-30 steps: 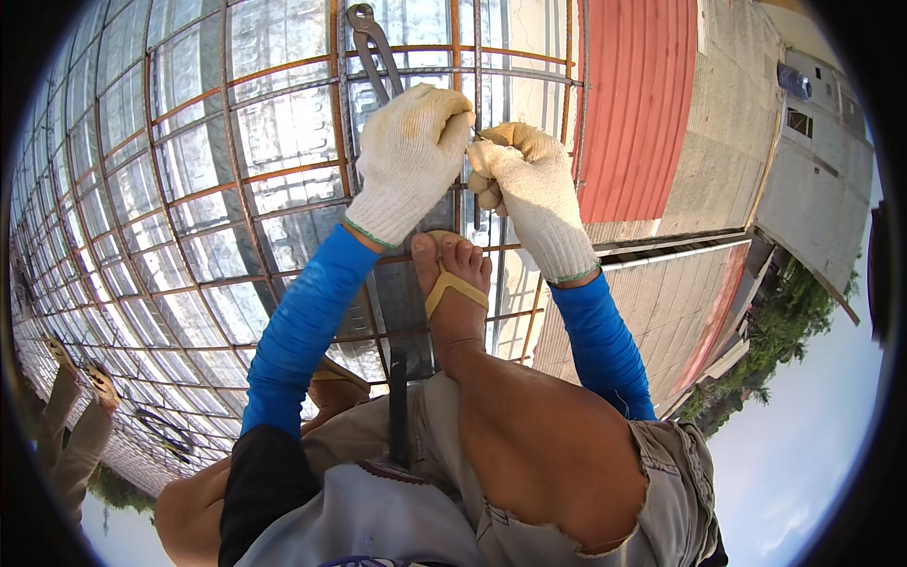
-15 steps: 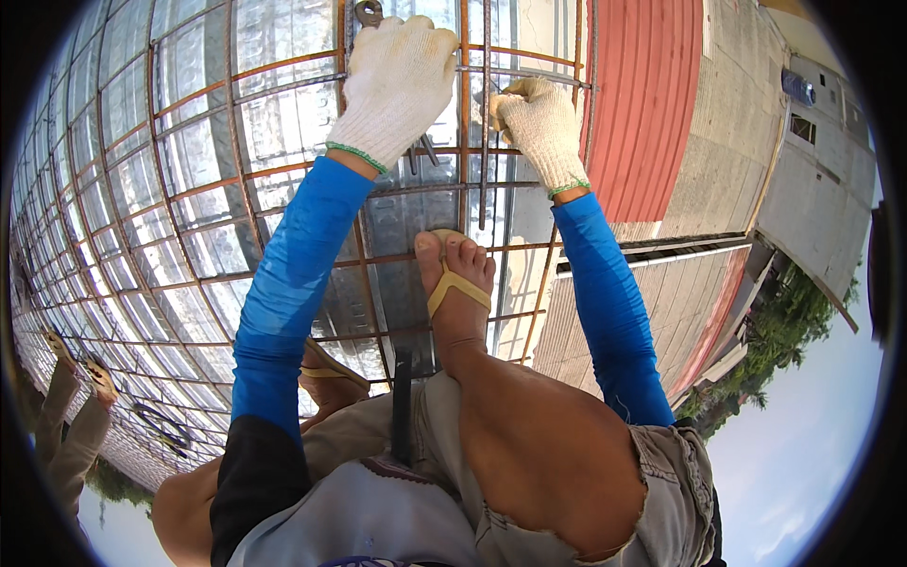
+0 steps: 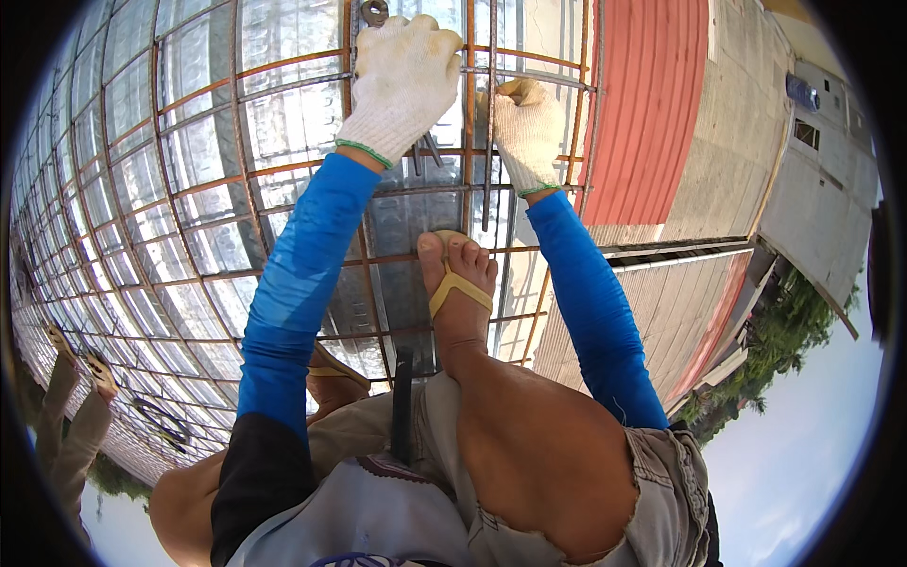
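Observation:
My left hand, in a white knit glove, is closed around dark metal pincers. Their rounded head sticks out above the glove and two handle ends poke out below it. To its right, my gloved right hand has its fingers curled in beside an upright steel bar, near where a crossbar meets it. Whatever those fingers pinch is hidden. Both hands are over a grid of rusty reinforcing bars that lies above shiny corrugated metal sheets.
My foot in a yellow flip-flop rests on the sheeting below my hands. Red corrugated roofing and weathered grey roofing lie to the right. At the far left, another person's legs stand on the grid by a dark coil.
My right hand has shifted left, closer to the upright bar, and its wrist has turned. My left hand keeps its grip on the pincers, nearly in the same place.

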Tool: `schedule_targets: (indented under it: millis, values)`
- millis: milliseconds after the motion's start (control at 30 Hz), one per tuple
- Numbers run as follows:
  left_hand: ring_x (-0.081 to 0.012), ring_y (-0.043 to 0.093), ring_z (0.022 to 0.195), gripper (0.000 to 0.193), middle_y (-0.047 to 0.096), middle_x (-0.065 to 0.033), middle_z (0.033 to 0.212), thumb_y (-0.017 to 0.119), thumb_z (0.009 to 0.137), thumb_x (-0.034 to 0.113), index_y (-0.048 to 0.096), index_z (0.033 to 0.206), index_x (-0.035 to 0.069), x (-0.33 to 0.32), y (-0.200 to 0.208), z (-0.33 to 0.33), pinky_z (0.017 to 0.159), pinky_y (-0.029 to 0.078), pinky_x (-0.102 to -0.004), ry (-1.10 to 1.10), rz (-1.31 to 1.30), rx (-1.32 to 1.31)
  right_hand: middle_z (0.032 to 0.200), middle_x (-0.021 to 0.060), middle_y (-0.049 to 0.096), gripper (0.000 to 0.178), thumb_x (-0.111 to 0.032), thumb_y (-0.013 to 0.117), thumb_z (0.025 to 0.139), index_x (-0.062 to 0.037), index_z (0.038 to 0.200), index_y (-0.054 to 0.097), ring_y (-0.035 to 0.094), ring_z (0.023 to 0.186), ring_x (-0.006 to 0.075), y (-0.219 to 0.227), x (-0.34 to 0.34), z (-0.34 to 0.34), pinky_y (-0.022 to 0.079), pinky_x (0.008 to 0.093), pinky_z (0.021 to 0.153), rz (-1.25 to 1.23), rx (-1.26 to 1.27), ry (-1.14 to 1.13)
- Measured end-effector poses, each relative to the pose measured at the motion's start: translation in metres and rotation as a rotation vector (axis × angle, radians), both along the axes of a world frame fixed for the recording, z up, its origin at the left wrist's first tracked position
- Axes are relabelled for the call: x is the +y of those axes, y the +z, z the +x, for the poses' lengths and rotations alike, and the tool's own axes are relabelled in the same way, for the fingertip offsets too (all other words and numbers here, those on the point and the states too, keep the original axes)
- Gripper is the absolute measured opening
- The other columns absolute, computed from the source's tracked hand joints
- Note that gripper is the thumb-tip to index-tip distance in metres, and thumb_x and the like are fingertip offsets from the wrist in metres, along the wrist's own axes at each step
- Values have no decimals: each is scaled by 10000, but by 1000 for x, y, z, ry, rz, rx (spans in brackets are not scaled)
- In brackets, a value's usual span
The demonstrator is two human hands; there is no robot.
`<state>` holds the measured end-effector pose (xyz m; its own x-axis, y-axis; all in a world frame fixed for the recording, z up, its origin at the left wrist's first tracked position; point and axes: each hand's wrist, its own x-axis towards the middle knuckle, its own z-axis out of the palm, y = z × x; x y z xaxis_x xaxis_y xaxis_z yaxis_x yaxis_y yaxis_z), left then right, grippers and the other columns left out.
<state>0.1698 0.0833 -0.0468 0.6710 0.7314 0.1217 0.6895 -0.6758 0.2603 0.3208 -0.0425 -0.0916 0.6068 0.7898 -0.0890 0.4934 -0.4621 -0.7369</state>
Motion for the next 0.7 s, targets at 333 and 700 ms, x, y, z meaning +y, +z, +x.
schedule_targets:
  millis: [333, 700]
  values:
    - [-264, 711, 1056, 223, 748, -70, 1078, 622, 1036, 195, 809, 1154, 162, 1, -10, -7, 914, 526, -507, -34, -17, -67, 692, 35, 713, 125, -119, 811, 912, 0, 951, 801, 625, 581, 93, 11, 10, 5, 472, 271, 512, -11, 577, -28]
    - [-241, 696, 1012, 226, 756, -32, 1037, 658, 1006, 255, 839, 1123, 186, 1, -10, -9, 892, 533, -457, -46, 21, -75, 762, 22, 724, 141, -125, 739, 983, -5, 994, 814, 604, 636, 71, 25, 10, 16, 484, 228, 574, -74, 846, 39]
